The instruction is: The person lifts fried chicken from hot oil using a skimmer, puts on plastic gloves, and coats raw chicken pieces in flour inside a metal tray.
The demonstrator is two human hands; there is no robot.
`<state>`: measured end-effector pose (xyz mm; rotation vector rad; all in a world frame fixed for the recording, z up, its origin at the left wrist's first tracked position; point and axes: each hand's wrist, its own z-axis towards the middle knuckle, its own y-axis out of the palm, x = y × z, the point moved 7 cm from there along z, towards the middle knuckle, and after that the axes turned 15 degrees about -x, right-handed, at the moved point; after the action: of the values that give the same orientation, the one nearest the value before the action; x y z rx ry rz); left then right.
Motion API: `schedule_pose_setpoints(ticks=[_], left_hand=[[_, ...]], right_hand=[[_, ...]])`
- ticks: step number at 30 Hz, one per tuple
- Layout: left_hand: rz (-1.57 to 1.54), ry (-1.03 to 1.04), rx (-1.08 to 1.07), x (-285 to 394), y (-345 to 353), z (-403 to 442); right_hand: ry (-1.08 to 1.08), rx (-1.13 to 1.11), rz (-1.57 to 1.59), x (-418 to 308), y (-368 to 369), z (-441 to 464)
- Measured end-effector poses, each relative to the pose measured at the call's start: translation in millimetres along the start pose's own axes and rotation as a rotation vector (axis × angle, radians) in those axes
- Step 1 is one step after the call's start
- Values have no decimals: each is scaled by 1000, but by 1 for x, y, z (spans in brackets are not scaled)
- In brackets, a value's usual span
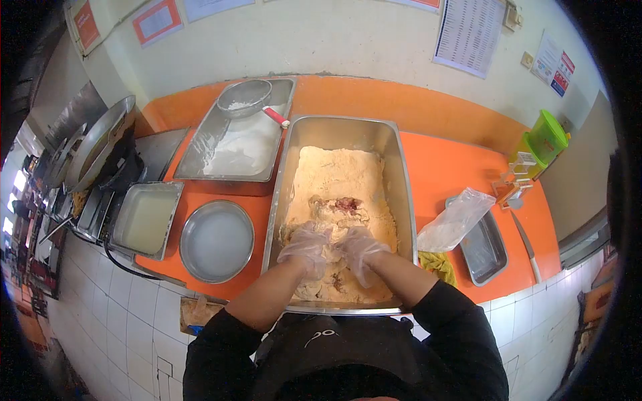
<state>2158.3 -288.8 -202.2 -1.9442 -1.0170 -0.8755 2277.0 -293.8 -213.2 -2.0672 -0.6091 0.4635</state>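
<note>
A deep steel pan (393,154) holds pale orange flour (338,167). Both hands are in it, wearing clear plastic gloves. My left hand (307,246) is curled inward, and my right hand (361,250) faces it from the other side. They press together on a floured piece of meat (330,251), its shape mostly hidden by flour and gloves. Just beyond the fingers lies another piece of raw meat (346,204), reddish and partly coated. Nearer my body, a third coated piece (338,282) shows between my wrists.
To the left stand a tray of white flour (247,148) with a sieve (244,99), a round bowl of cloudy liquid (217,242) and a square pan of pale liquid (144,217). At right are a plastic bag (458,219), grey tray (485,250), yellow cloth (438,265) and knife (526,247).
</note>
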Motion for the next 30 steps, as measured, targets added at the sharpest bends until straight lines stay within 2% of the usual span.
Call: schedule_pose_setpoints(ticks=[3, 5, 6, 8, 9, 11, 14, 15, 17, 19, 21, 23, 26, 27, 29, 30], left_hand=[[112, -67, 57, 22, -4, -16], [167, 14, 90, 5, -2, 6], [195, 54, 107, 7, -3, 7], [269, -3, 61, 6, -3, 9], [304, -31, 40, 7, -5, 7], [752, 106, -52, 6, -1, 12], [1151, 335, -155, 21, 3, 3], [1241, 416, -189, 26, 6, -2], [784, 284, -436, 1, 4, 19], [566, 128, -477, 5, 3, 12], [593, -44, -325, 20, -2, -8], [629, -54, -255, 24, -1, -12], [722, -143, -232, 19, 0, -11], [759, -188, -241, 13, 2, -9], [922, -91, -275, 4, 13, 1], [929, -75, -291, 1, 16, 2]], right_hand=[[63, -48, -72, -8, 0, -3], [112, -85, -228, -27, -22, -19], [169, -7, 59, -23, -23, -16], [279, 148, 634, -13, -11, -11], [285, 107, 601, -17, -15, -15], [292, 28, 533, -24, -29, -25], [35, -174, -136, -25, -30, -10], [1, -135, -16, -9, -26, -10], [-64, -56, 224, 24, -15, -13], [0, -155, 341, 24, -25, -28], [31, -269, 346, 20, -33, -34], [37, -391, 244, 16, -35, -33], [-13, -189, 103, -1, -45, -40], [26, -167, 180, 1, -43, -37], [104, -126, 335, 9, -32, -23], [104, -106, 188, 10, -23, -14]])
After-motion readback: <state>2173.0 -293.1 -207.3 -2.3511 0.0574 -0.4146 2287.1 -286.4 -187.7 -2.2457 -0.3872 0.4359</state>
